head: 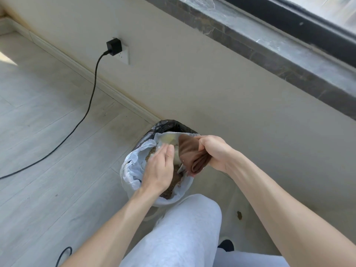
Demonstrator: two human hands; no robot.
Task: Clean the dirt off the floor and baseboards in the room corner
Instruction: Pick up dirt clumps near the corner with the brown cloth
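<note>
Right grip [212, 153] bunches cloth [194, 157] (hanging downward).

We see a soft brown cloth [194, 157] above thin, crinkled white plastic bag [131, 170]. The floor [48, 112] looks like pale matt wood; the windowsill [269, 54] is dusty polished stone.

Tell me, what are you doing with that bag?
A person is crouched over a white plastic bag holding brown dirt, in front of a black-lined bin by the wall. The right hand grips a brown cloth over the bag, and the left hand, fingers straight, brushes at it. A dirt spot remains on the floor.
</note>
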